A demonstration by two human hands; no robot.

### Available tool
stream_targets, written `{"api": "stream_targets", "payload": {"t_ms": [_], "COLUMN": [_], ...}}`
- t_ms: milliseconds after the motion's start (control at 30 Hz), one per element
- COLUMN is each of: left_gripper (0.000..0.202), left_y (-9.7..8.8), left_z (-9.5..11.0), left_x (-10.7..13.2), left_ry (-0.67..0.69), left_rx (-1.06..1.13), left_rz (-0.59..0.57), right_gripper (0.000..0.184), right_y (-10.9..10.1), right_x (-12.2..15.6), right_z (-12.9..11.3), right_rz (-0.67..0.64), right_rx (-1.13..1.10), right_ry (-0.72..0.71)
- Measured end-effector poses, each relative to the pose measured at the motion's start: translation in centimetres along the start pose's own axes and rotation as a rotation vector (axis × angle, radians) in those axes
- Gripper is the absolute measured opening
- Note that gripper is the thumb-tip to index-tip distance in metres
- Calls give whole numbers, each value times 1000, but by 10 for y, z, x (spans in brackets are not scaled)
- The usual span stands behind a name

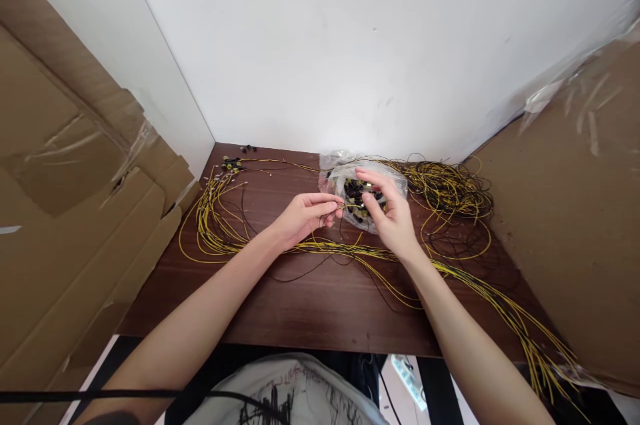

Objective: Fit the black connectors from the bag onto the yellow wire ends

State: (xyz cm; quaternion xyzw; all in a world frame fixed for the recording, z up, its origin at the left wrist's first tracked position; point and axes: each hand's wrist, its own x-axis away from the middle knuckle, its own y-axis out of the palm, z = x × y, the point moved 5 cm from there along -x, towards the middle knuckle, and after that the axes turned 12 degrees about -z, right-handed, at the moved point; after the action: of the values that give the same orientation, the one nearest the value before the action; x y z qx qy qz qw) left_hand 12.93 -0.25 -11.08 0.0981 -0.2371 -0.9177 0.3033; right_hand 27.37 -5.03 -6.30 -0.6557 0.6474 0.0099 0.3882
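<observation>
My left hand (311, 217) is closed in a pinch on a thin yellow wire (351, 205). The wire's short end points right, toward my other thumb. My right hand (393, 211) is over the bag, with thumb and forefinger spread apart and no thing visibly gripped between them. Beneath the fingers lies a clear plastic bag (330, 161) with many small black and yellow parts (356, 189) inside; my right hand hides some of them. A long bundle of yellow and black wires (370, 251) runs across the table below both hands.
A tangled heap of yellow and black wires (450, 188) lies at the right. Looped wire ends (205, 218) and a few small black-and-yellow parts (231, 163) are at the left. Cardboard sheets (575, 191) flank the brown table (320, 318), with a white wall (320, 51) behind.
</observation>
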Motion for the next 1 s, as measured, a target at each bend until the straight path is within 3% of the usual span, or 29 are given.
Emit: {"api": "stream_targets", "payload": {"t_ms": [100, 200, 533, 633, 767, 900, 1000], "left_gripper": [21, 20, 14, 13, 12, 13, 16], "left_y": [3, 4, 6, 8, 5, -2, -6], "left_z": [-2, -2, -1, 2, 9, 14, 14], "left_x": [1, 1, 2, 2, 2, 1, 0], "left_ry": [-43, -44, -16, 6, 98, 192, 195], "left_rx": [-26, -35, 16, 39, 80, 127, 121], "left_rz": [-37, -54, -70, -71, -44, 33, 84], "right_gripper": [24, 13, 11, 13, 12, 4, 11], "right_y": [7, 9, -17, -23, -34, -29, -26], "right_x": [-2, -1, 13, 16, 17, 15, 12], "right_z": [0, 6, 55, 64, 65, 69, 67], "right_rz": [-144, -143, 448, 523, 576, 564, 543], "right_rx": [35, -15, -495, -580, -601, -1087, -1428], "right_ry": [-7, 57, 504, 577, 567, 624, 603]}}
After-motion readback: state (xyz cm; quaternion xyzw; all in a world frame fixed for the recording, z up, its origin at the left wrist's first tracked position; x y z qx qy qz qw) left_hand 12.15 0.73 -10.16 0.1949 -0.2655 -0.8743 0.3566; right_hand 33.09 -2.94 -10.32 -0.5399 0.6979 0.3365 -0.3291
